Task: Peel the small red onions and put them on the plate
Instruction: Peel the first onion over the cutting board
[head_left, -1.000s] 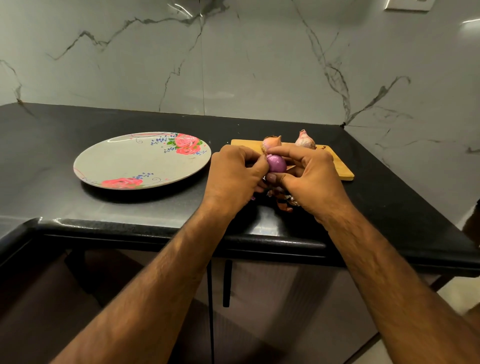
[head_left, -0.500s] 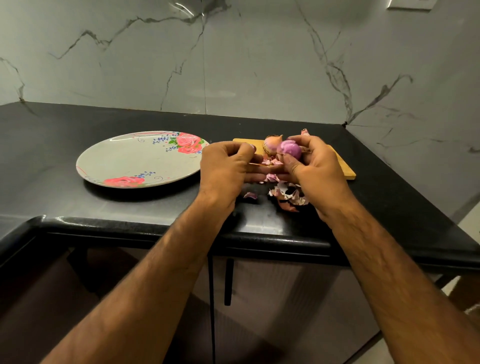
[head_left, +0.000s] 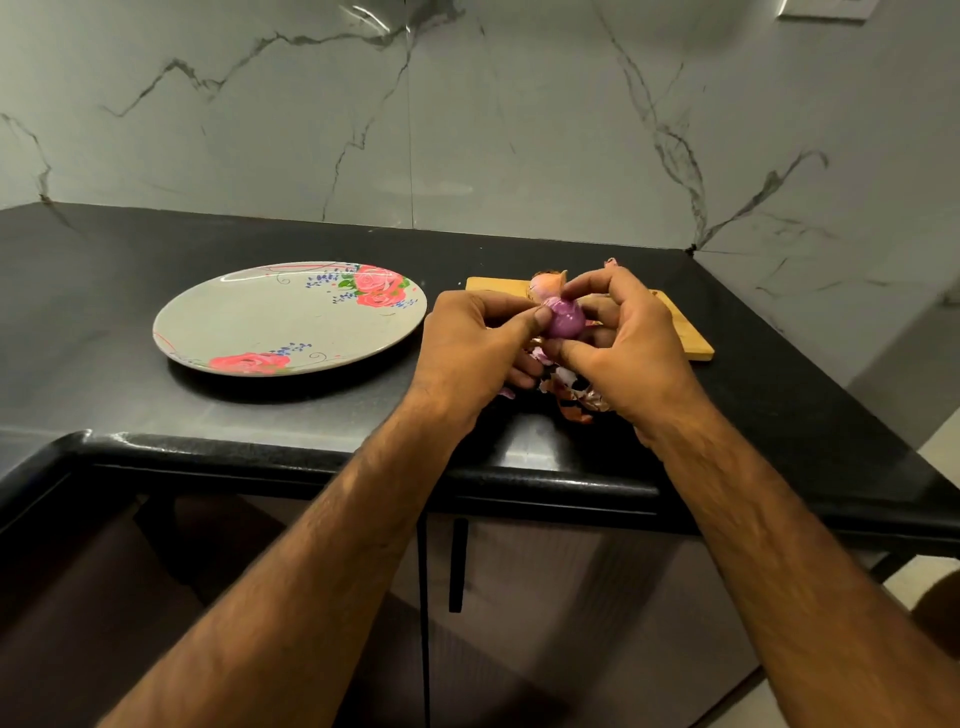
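One plate (head_left: 244, 322), grey with two clusters of pink roses, lies on the black worktop (head_left: 130, 415) and carries nothing. Just off the plate's right rim, two hands meet above the worktop around one peeled red onion (head_left: 563, 318), smooth and purple. The left hand (head_left: 467, 348) has its fingers curled, the thumb tip pressed to the onion's left side. The right hand (head_left: 634, 343) pinches the same onion, the forefinger arched over its top and the thumb under it, the other fingers curled behind.

Farther from the plate on that side lies one wooden cutting board (head_left: 691, 340), partly hidden by the hands. One unpeeled onion (head_left: 544, 285) shows on it, just behind the held one. A small pinkish tip (head_left: 610, 261) pokes out past the right hand; whether it is a third onion cannot be told. One loose heap of torn skins (head_left: 571, 397) lies on the worktop below the hands, nearer the edge than the plate.
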